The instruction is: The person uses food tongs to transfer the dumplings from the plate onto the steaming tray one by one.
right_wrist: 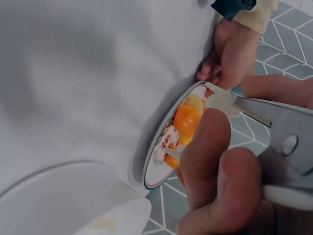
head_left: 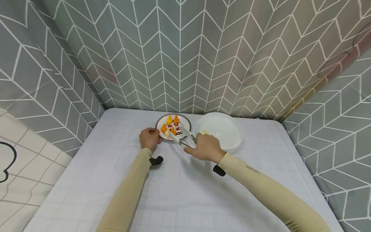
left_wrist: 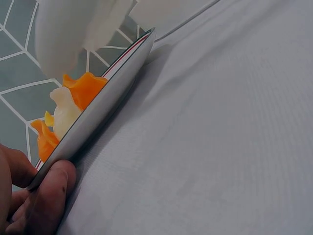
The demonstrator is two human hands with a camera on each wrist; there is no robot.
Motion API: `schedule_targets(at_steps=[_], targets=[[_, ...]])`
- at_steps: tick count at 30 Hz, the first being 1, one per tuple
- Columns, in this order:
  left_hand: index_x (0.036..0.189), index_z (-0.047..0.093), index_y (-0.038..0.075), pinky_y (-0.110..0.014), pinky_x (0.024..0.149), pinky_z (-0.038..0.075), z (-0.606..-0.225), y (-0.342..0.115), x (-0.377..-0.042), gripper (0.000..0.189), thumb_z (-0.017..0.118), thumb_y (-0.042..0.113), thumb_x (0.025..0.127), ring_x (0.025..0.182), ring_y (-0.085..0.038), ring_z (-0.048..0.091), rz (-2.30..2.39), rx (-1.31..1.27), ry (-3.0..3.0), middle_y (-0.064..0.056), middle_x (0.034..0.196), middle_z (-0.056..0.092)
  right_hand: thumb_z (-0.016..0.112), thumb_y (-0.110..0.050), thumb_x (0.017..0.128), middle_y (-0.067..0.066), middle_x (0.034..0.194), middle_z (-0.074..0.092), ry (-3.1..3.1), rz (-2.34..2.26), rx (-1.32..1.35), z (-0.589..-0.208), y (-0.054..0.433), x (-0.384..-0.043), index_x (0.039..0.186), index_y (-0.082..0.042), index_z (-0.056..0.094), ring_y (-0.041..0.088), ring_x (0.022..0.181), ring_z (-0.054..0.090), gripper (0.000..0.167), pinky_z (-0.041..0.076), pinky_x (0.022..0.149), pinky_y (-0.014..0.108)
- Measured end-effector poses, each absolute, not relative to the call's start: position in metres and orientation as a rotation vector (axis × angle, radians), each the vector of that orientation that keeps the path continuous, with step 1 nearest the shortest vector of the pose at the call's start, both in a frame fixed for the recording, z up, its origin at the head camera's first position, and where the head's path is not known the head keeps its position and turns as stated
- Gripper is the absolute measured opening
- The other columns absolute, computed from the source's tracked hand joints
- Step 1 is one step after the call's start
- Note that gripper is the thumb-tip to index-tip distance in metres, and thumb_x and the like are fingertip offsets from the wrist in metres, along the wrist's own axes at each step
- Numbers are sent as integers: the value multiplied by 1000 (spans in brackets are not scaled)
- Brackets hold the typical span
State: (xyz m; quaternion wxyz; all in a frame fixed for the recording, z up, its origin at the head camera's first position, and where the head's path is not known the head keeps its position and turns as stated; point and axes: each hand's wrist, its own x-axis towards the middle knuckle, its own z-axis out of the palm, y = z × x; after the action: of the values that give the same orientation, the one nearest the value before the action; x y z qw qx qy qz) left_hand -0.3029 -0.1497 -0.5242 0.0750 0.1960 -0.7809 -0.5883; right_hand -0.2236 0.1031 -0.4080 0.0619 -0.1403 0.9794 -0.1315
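Note:
A round plate (head_left: 159, 122) with a dark and red rim stands near the table's back edge. On it lie several orange and yellow dumpling-shaped pieces (head_left: 176, 120) and a cream-white dumpling-shaped piece (left_wrist: 64, 115). My left hand (head_left: 149, 138) pinches the plate's left rim between thumb and fingers. Metal tongs with pale tips (head_left: 189, 135) are gripped in my right hand (head_left: 208, 146). Their arms stand spread over the plate's front half, one tip beside the cream-white piece. Whether the tips touch any piece, I cannot tell.
Right of the plate, close to it, stands a white perforated basket (head_left: 229, 133) with a pale yellowish piece (head_left: 205, 132) in it, partly behind my right hand. A white cloth covers the table (head_left: 174, 199). A patterned grey curtain (head_left: 179, 64) hangs directly behind.

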Motion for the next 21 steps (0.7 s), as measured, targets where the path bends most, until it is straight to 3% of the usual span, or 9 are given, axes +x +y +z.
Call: schedule_targets(at_steps=[21], targets=[[125, 68, -4, -23, 52, 61, -523, -149, -304, 28, 65, 15, 104, 52, -10, 67, -1764, 565, -2323, -21, 103, 74, 78, -61, 87, -1, 63, 52, 2937, -356, -392, -419, 97, -237, 79, -12, 59, 18, 57, 54, 52, 38, 46, 33]])
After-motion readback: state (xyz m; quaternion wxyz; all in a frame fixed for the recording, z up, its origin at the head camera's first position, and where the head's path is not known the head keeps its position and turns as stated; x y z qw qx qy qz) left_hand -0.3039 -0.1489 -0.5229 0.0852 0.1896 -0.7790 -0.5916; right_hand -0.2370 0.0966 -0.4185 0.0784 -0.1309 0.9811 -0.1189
